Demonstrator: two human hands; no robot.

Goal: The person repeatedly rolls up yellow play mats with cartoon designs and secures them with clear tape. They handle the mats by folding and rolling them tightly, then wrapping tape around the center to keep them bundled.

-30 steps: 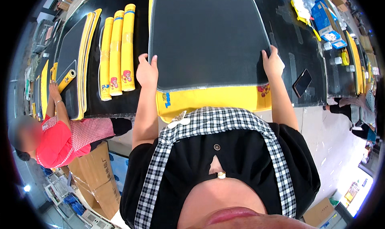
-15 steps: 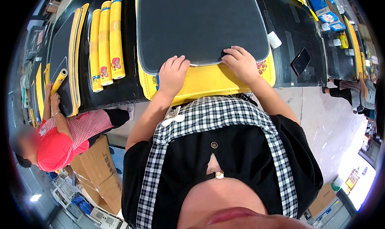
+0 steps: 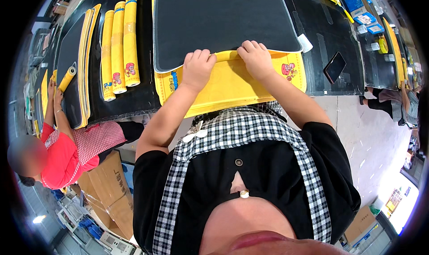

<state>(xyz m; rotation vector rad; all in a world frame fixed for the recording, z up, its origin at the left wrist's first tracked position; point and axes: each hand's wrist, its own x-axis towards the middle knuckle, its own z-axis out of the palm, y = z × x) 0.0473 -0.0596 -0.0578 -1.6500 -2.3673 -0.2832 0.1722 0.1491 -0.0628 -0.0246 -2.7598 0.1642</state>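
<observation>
Both hands, left hand and right hand, are clamped side by side on the near rolled edge of the yellow mat on the black table, which looks soft, light, floppy, best gripped along that roll.

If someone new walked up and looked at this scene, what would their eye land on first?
Most striking is the big yellow mat at the near table edge, its dark grey underside facing up beyond the fold. The left hand and right hand press on the rolled edge between them. To the left lie three rolled yellow mats, and a person in red works there.
</observation>
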